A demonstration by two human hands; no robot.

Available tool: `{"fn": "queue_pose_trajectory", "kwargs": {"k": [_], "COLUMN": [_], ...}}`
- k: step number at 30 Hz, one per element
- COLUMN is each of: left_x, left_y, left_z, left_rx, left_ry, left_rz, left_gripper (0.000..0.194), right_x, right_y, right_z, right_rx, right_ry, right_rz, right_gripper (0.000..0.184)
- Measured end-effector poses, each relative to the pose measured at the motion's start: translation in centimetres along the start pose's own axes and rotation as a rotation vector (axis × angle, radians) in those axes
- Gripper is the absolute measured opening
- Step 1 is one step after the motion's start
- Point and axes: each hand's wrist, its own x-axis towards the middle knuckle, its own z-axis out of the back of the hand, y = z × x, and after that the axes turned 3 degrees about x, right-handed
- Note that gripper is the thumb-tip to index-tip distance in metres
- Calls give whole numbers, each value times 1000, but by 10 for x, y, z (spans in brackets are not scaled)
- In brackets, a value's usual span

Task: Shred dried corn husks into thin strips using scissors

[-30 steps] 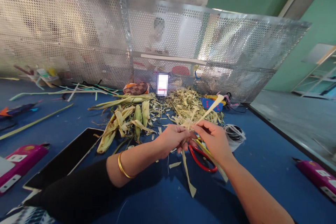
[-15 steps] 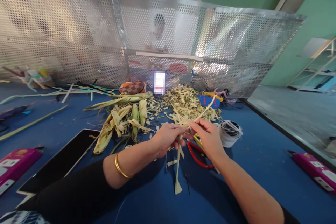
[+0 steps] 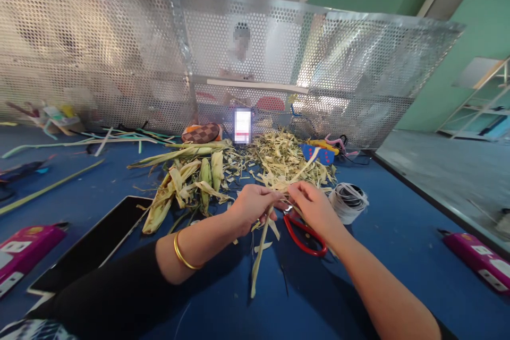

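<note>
Pale strips of corn husk (image 3: 260, 260) are pinched between my two hands above the middle of the table. My left hand (image 3: 253, 208), thumb and fingers closed, grips them, and one strip hangs down below it. Close beside it my right hand (image 3: 313, 207) is also closed on the husk, with a strip end sticking up past its fingers. Exactly how the strips cross is hidden by the fingers. Red-handled scissors (image 3: 305, 238) lie under my right hand, their blades partly covered. Behind the hands spreads a heap of husk scraps (image 3: 281, 156).
Whole corn husks (image 3: 179, 186) lie left of the heap, a black tablet (image 3: 95, 244) nearer me. A white spool (image 3: 349, 203) stands right of my right hand. Magenta power strips (image 3: 480, 260) lie at both sides. A perforated metal screen (image 3: 255, 48) closes the back; a person sits behind it.
The hanging strip has swung left, and the upper strip end has dropped lower and left. My hands stay close together, gripping the husk. The whole view shifted slightly at first.
</note>
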Motion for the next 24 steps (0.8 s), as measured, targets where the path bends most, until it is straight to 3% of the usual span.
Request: {"fn": "queue_pose_trajectory", "kwargs": {"k": [5,8,11,14,16,20,22,24], "left_x": [1,3,4,4,3,0,-3,-6], "left_y": [-3,0,4,5,3,0,0,0], "left_z": [2,1,-1,-1,-1,-3,-6,-9], "left_rx": [-64,-220,-439,-585,-597,-462,-369,-288], "left_ry": [-126,-168,-130,-68,-61,-87,-47,17], "left_rz": [2,17,48,66,53,-3,-14,-15], "left_gripper": [20,16,13,12,14,12,11,11], "right_x": [-6,-7,-5,-4,-7,-18,-20,-20], "right_y": [13,12,7,4,7,20,23,22], "right_z": [3,-1,-4,-2,0,3,2,1], "right_rx": [-193,-108,-99,-152,-260,-394,-438,-500], "right_ry": [69,136,155,149,34,-281,-329,-348], "right_rz": [101,-1,-46,16,175,702,769,647], "right_gripper": [26,31,29,27,23,16,19,21]}}
